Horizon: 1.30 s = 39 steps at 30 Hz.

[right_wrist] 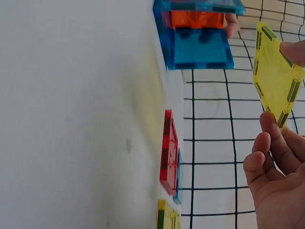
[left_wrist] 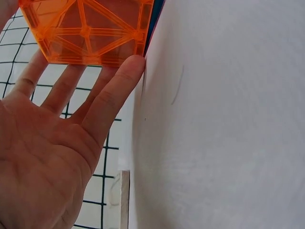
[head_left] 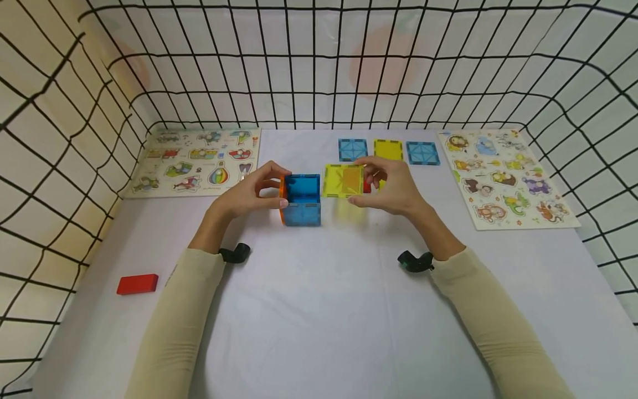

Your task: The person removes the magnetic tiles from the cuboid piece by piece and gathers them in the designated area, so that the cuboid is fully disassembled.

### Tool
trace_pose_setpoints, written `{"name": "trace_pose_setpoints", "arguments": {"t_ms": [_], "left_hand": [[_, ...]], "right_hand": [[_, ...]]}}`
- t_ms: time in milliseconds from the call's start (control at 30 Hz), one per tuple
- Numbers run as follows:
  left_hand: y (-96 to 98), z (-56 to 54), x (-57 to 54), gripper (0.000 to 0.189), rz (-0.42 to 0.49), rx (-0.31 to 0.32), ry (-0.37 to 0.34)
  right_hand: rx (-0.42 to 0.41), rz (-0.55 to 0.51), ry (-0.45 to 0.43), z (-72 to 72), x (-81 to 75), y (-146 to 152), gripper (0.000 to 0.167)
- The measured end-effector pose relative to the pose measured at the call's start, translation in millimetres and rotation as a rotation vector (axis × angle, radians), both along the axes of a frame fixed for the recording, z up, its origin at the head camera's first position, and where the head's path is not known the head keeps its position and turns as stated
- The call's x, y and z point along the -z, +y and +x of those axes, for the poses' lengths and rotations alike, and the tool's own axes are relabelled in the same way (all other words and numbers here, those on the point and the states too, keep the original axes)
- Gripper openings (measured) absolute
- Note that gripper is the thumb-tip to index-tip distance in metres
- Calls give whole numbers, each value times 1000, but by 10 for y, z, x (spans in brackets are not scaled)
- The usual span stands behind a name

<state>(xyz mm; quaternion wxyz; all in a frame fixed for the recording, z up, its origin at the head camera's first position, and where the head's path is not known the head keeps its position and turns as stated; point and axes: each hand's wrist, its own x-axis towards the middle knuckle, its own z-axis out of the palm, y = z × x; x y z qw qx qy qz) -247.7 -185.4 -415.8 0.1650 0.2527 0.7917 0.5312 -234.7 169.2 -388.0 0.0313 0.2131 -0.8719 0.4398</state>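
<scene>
Your left hand (head_left: 243, 197) spans and grips the orange side of the blue-and-orange box (head_left: 302, 215) on the table (head_left: 309, 305), your right hand (head_left: 399, 189) pinches the raised yellow tile (head_left: 343, 181) by its right end just beside it, so a tilted approach could knock the panels askew.

We see glossy, translucent plastic in the yellow tile (head_left: 336, 182), the orange tile (left_wrist: 86, 32) and the blue tiles (head_left: 302, 215). To us, the bench (head_left: 319, 310) looks covered in matt cloth, the sleeves (head_left: 171, 321) matt fabric, the picture boards (head_left: 518, 183) smooth-faced, the red block (head_left: 137, 284) smooth and opaque.
</scene>
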Motion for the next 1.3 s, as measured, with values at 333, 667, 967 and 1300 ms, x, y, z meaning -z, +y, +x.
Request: {"name": "trace_pose_setpoints", "arguments": {"t_ms": [333, 667, 967, 1300], "left_hand": [[-6, 14, -12, 56, 17, 19, -1], [-34, 19, -2, 57, -2, 13, 4], [-28, 15, -1, 57, 9, 18, -4], [-9, 14, 14, 57, 17, 25, -6]], "right_hand": [[61, 25, 7, -61, -1, 486, 63], [163, 86, -3, -150, 59, 1033, 67], [220, 197, -34, -161, 142, 1498, 64], [255, 304, -87, -214, 240, 1795, 70]]}}
